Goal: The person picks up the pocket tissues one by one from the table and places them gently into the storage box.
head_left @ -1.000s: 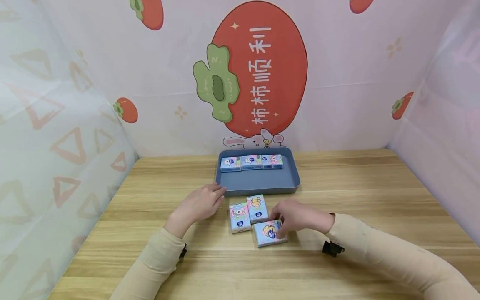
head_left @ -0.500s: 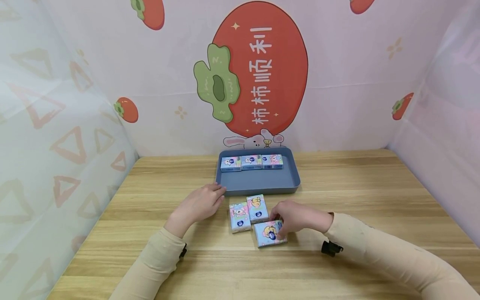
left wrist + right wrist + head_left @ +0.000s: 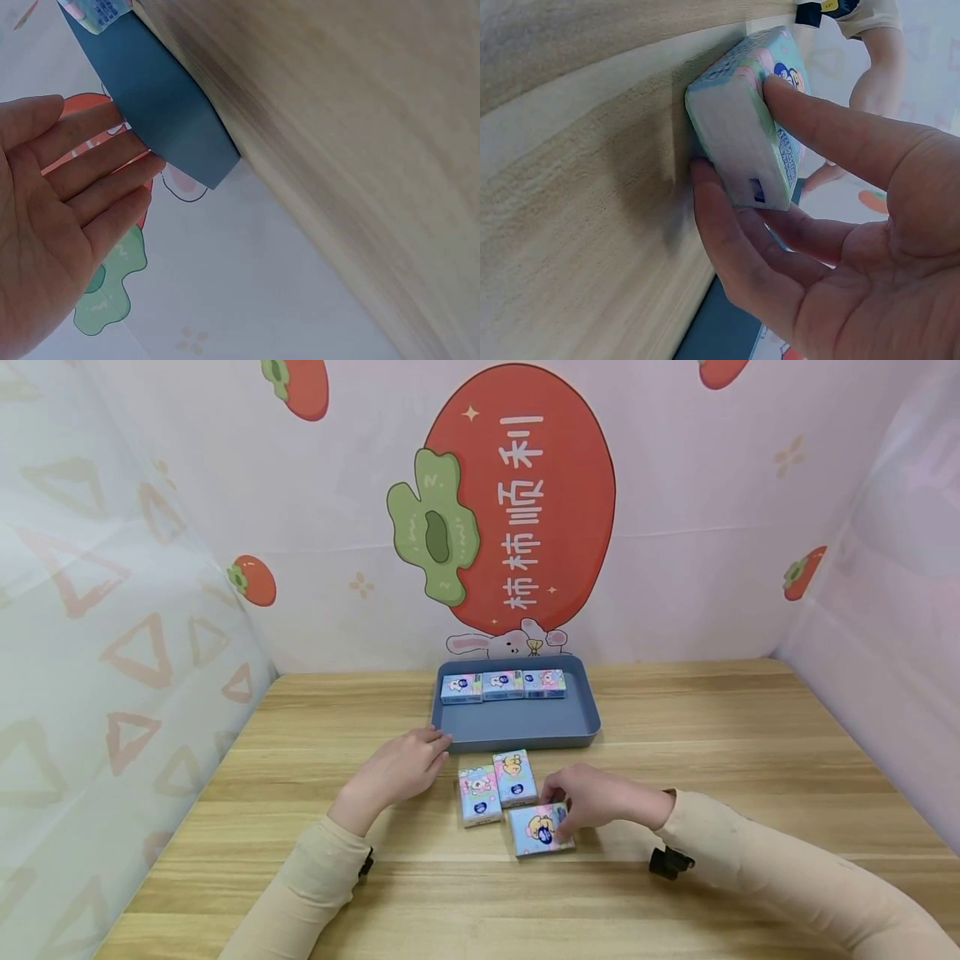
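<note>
My right hand [image 3: 592,795] pinches a small tissue pack [image 3: 534,833] by its right end. In the right wrist view the thumb [image 3: 817,124] presses the printed face of that pack [image 3: 739,139], and the other fingers lie along its far side and lower edge. Two more packs, a pink-and-blue tissue pack [image 3: 478,793] and a tissue pack with a yellow figure [image 3: 514,775], lie side by side just left of it. My left hand [image 3: 397,768] touches the near left corner of the blue tray [image 3: 517,745]. Its fingers look fairly straight in the left wrist view.
Inside the tray, a row of three tissue packs [image 3: 502,683] lies along the back wall. Wooden tabletop [image 3: 712,727] extends on both sides. A printed cloth backdrop [image 3: 675,593] rises behind the tray, with cloth walls left and right.
The pack in my right hand has shifted very slightly toward the table's near side, the hand with it. My left hand, the tray and the other packs stay where they were.
</note>
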Tool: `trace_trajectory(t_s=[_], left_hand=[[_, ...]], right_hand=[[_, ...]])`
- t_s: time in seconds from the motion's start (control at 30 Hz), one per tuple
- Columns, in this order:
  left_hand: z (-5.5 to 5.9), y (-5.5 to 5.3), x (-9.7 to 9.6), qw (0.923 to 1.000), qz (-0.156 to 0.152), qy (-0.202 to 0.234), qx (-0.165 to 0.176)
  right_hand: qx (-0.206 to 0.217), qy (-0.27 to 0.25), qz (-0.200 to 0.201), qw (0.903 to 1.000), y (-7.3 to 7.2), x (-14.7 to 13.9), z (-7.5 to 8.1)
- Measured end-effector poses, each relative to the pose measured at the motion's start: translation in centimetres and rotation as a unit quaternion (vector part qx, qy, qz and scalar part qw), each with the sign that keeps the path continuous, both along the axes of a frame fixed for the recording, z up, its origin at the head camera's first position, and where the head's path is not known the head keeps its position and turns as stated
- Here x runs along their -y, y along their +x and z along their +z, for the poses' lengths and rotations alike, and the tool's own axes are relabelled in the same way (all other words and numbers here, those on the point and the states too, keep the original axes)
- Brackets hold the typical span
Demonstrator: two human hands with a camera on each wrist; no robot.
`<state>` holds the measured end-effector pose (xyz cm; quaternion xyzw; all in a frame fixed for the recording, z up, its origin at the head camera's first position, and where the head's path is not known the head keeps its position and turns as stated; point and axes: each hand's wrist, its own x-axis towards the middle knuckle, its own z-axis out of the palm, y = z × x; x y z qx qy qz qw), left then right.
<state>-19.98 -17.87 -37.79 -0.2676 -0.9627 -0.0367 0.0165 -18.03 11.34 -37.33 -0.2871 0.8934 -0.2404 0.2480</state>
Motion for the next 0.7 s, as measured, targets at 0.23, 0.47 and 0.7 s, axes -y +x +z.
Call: trace_trajectory(t_s=[0.23,0.47,0.7], left_hand=[[-0.1,0.0,0.0,1.0,0.001,0.0,0.003],[-0.1,0.0,0.1,1.0,0.0,0.003,0.003],[-0.1,-0.1,0.1,1.0,-0.002,0.003,0.002]], right_hand=[[0.02,-0.041,0.028,0.9986,-0.5,-0.7,-0.2],[0.057,-0.05,0.005,0.9971,-0.8,-1.1,0.4],[0.066,-0.066,0.004,0.9956,-1.4,-1.6,0.5]])
